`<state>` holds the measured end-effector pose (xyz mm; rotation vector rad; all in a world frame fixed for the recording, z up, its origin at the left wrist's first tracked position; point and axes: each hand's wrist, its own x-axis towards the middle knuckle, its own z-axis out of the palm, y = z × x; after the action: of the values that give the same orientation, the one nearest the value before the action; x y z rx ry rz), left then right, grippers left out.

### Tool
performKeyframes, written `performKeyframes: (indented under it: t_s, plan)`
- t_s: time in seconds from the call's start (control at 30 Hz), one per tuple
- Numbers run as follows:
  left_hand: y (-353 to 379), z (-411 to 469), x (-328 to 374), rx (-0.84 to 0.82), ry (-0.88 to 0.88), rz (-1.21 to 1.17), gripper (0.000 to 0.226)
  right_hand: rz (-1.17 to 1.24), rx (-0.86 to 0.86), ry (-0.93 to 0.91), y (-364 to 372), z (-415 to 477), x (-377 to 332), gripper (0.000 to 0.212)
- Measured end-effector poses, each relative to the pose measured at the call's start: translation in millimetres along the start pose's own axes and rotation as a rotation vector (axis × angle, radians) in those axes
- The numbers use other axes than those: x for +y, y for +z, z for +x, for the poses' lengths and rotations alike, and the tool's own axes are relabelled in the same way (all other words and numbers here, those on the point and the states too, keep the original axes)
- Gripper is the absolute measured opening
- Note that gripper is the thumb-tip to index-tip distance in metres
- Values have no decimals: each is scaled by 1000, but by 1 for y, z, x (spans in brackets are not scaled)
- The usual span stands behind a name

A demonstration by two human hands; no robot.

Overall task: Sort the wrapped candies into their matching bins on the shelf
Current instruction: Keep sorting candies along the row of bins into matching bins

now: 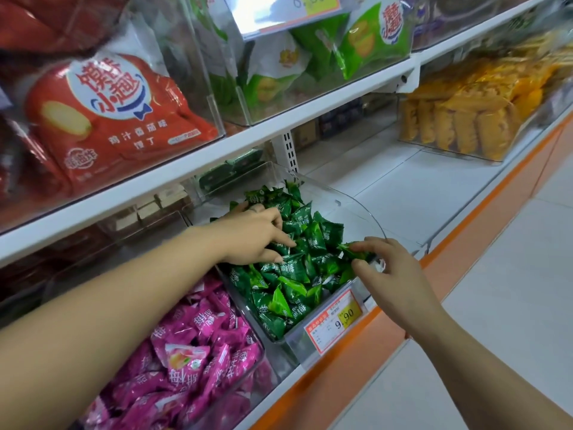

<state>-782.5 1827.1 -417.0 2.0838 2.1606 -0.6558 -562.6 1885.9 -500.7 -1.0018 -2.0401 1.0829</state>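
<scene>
Here, left hand point(252, 237) and right hand point(392, 276) in bin point(356, 209) of green candies point(293, 276).

Lower centre: price tag point(336, 321) on the green-candy bin point(356, 206), "9.90". Upper left: red snack bag point(114, 119), "小趣". Lower left: pink candies point(192, 361), "甜梅".

A shop's snack aisle. White shelves point(198, 169) with an orange front edge point(483, 218) carry clear bins point(356, 209) heaped with loose green candies point(294, 274) and, left, pink candies point(198, 346). A printed price tag point(335, 321) reading 9.90 hangs on the near bin front; red snack bags point(117, 125) and green snack bags point(369, 41) fill the shelf above.
</scene>
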Motion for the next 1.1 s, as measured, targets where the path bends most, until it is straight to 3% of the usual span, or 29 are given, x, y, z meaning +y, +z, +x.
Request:
performKeyframes:
  t_s: [0.13, 0.3, 0.47, 0.93, 1.1]
  plan:
    - [-7, -4, 2, -65, -74, -73, 44, 7, -4, 3, 0, 0, -1, 25]
    - [-20, -1, 37, 139, 67, -68, 25, 4, -3, 7, -1, 1, 0, 25]
    - [-2, 14, 63, -40, 78, -79, 29, -7, -9, 15, -1, 1, -1, 27]
    - [-6, 34, 72, -137, -28, 125, 39, -16, -12, 24, 0, 1, -2, 24]
    - [2, 37, 76, -9, -50, 129, 31, -32, -7, 23, 1, 1, -3, 25]
